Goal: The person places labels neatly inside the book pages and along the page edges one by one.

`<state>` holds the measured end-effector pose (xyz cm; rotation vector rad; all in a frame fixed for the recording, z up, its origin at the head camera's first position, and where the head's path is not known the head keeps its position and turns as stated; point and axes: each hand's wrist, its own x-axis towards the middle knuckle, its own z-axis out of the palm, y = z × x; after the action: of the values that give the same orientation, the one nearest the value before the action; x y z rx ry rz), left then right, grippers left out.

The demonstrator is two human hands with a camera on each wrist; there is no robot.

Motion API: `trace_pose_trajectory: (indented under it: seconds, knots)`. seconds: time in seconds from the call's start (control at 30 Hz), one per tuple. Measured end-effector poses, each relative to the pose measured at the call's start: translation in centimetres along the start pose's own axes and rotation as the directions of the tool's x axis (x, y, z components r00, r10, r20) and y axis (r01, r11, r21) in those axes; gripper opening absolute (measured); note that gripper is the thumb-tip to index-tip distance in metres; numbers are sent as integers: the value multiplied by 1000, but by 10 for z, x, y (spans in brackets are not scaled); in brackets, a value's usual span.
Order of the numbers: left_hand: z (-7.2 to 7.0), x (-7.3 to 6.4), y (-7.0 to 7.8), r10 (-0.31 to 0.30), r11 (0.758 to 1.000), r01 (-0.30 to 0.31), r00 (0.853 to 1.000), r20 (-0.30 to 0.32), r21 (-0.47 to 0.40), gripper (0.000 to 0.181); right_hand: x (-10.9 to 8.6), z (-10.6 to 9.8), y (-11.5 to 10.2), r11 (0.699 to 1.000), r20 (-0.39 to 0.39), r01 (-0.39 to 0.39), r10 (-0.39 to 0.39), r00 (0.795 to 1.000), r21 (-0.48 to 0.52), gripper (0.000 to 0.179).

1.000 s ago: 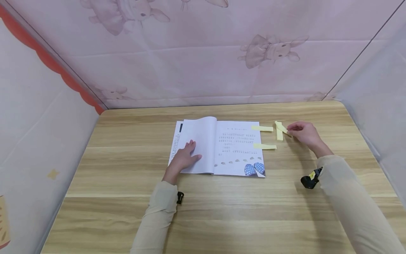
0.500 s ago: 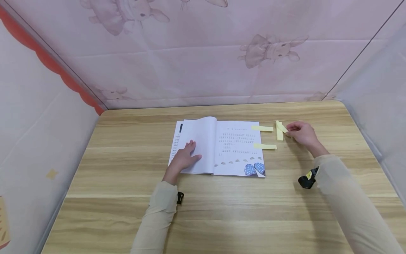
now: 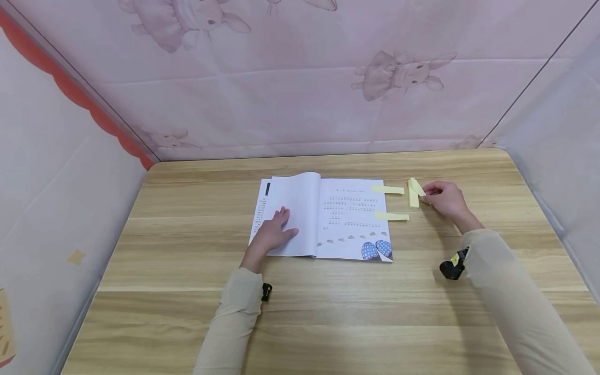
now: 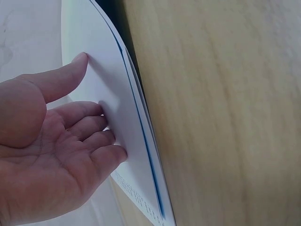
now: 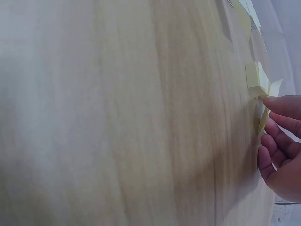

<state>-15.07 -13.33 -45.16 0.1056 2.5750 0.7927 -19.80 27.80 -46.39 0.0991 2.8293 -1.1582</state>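
An open book (image 3: 300,195) lies on the wooden table, with one left-hand page curving up near the spine. My left hand (image 3: 269,234) rests on that page; in the left wrist view its fingertips and thumb touch the white paper (image 4: 110,84). Two pale yellow sticky strips (image 3: 395,191) stick out past the right page's edge. Right of them stands a small pad of yellow sticky notes (image 3: 413,199). My right hand (image 3: 447,200) pinches a yellow sticky note (image 5: 275,86) between thumb and forefinger, right at the pad, its other fingers curled beneath.
The wooden table (image 3: 328,323) stretches in front of the book. A pink curtain with rabbit prints (image 3: 290,109) hangs behind its far edge, and pale fabric walls stand on both sides. A black wrist camera (image 3: 452,268) sits under my right sleeve.
My right hand has shifted slightly left toward the pad, still pinching the sticky note. My left hand and the book have stayed in place.
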Motion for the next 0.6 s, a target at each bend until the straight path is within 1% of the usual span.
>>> trace_pose_trajectory:
  seconds: [0.2, 0.6]
  knots:
    - [0, 1, -1, -1, 1000, 1, 1000, 2, 5, 65, -2, -1, 0, 1000, 0, -10, 10, 1000, 6, 27]
    - [0, 0, 0, -13, 1000, 13, 1000, 4, 1, 64, -3, -4, -1, 999, -13, 34, -34, 999, 6, 22]
